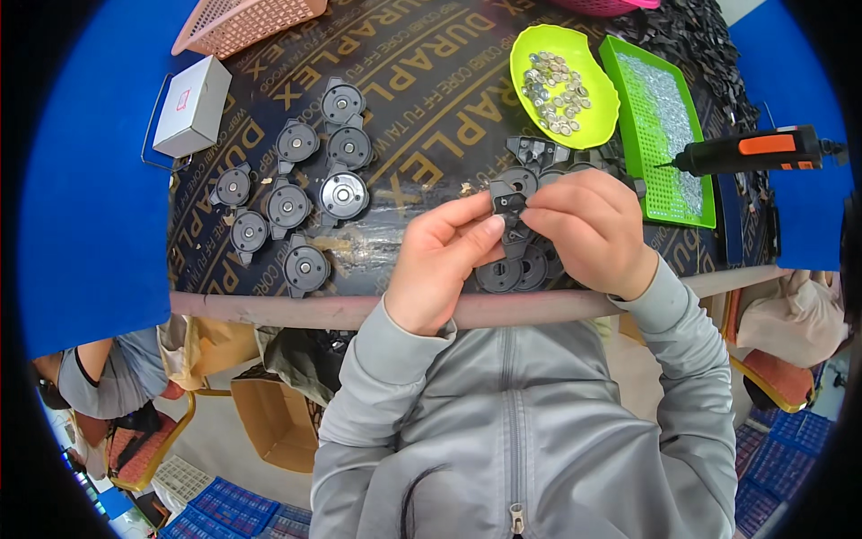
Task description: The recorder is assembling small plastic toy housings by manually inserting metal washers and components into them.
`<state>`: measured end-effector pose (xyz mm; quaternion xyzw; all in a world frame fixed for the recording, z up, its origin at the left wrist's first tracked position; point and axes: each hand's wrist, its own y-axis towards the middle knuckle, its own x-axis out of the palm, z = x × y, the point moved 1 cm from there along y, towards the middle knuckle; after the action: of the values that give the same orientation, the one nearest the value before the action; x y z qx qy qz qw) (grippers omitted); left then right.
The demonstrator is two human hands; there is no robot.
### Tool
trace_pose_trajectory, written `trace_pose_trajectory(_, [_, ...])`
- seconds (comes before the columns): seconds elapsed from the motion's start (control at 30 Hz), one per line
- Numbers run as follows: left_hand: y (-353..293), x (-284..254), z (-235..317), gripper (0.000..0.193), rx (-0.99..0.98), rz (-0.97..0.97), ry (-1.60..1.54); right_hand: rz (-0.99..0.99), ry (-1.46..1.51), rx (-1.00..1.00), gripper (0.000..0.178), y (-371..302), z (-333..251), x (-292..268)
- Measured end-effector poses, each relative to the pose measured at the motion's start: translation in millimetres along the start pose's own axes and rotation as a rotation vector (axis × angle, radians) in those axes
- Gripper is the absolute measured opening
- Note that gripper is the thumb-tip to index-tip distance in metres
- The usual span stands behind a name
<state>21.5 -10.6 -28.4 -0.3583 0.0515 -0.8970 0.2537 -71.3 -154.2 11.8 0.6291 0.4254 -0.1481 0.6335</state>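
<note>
Over the table's near edge, my left hand (447,256) pinches a small black plastic part (509,203) between thumb and fingers. My right hand (588,229) meets it from the other side, its fingertips pressed together against the part; whatever they hold is hidden. Beneath and around both hands lie several dark round plastic housings (500,274), partly covered by the fingers. Off to the left, a group of similar housings (289,205) lies spread out, each with a round disc and a metal centre.
A yellow-green bowl (594,79) holds round metal pieces. Beside it, a green tray (642,171) contains small shiny pieces, with a black-and-orange power screwdriver (754,150) reaching over it. Black parts (696,45) are heaped far right. A white box (193,106) and pink basket (242,22) stand left.
</note>
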Motion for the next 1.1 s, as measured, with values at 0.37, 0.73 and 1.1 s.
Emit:
trace_pose_trajectory(0.37, [-3.2,-0.2,-1.0,0.032,-0.006,0.018,0.006,-0.091,-0.054,-0.175,0.027,0.6,-1.6,-6.4])
trace_pose_trajectory(0.73, [-1.9,-2.0,-0.5,0.033,-0.008,0.020,-0.007,-0.158,-0.068,-0.224,0.027,3.5,0.0,-11.6])
trace_pose_trajectory(1.1, [-0.6,-2.2,-3.9,0.032,-0.022,0.027,-0.021,-0.157,-0.041,-0.153,0.023,-1.1,1.7,-13.8])
